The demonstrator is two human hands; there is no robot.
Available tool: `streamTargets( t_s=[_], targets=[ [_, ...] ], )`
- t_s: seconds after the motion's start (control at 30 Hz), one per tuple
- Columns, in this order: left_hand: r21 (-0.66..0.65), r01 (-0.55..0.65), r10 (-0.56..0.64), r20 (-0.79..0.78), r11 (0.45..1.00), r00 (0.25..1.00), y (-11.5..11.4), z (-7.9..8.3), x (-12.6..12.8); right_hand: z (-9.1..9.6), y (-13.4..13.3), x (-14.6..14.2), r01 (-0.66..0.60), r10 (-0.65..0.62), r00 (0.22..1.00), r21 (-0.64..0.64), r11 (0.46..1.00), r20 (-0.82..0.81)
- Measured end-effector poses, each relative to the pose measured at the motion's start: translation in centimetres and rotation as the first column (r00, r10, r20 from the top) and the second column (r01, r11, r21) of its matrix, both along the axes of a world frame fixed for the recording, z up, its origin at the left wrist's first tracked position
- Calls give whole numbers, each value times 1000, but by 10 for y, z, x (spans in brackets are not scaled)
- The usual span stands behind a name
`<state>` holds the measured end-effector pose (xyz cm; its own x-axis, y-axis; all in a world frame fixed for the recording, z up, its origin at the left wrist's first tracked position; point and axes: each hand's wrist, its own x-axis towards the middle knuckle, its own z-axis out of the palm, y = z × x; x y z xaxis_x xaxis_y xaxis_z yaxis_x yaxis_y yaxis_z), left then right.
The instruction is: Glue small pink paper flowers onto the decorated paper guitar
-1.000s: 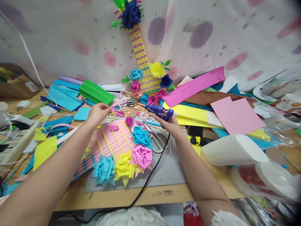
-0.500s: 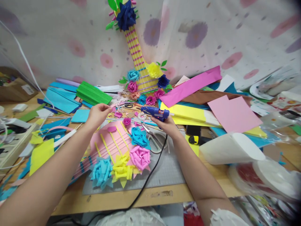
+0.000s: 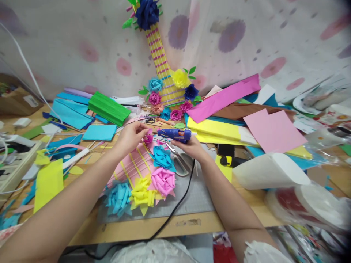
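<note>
My right hand [image 3: 189,146] is wrapped round a blue hot glue gun [image 3: 175,135], its nozzle pointing left. Close to the nozzle, the fingers of my left hand [image 3: 133,137] pinch a small pink paper piece [image 3: 149,131]. Just beneath those fingers sits a small magenta paper rose [image 3: 148,139]. Under both hands lies a pink paper guitar [image 3: 128,164] with yellow strips and strings. Its lower edge carries a blue paper flower [image 3: 163,158], a pink paper flower [image 3: 163,180] and a yellow paper flower [image 3: 143,193]. Scissors [image 3: 179,162] rest right of the guitar.
Against the backdrop leans a yellow paper guitar [image 3: 161,65] with flowers. Folded green crepe paper [image 3: 109,109] and blue sheets lie left; magenta, yellow and pink paper [image 3: 274,129] lie right. The glue gun's black cord [image 3: 175,208] crosses the grey cutting mat [image 3: 194,197]. A white roll [image 3: 271,171] sits right.
My left hand has moved right with the pink paper piece, up to the glue gun's nozzle. The glue gun in my right hand has shifted slightly left and down.
</note>
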<state>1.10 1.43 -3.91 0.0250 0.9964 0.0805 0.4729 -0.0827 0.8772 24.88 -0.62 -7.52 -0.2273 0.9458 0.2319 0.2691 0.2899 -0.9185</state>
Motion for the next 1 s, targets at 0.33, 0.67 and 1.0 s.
streamTargets(
  t_s=[0.33, 0.67, 1.0],
  targets=[
    [36, 29, -25, -94, 999, 995, -5, 8, 3, -1, 0, -1, 1, -1, 1000, -16, 1000, 15],
    [13, 43, -41, -147, 999, 988, -2, 2, 1, 1, -1, 0, 18, -17, 994, -11, 1000, 110],
    [3, 29, -28, -189, 1000, 982, -1, 3, 1, 3, 0, 1, 4, -8, 996, 47, 999, 92]
  ],
)
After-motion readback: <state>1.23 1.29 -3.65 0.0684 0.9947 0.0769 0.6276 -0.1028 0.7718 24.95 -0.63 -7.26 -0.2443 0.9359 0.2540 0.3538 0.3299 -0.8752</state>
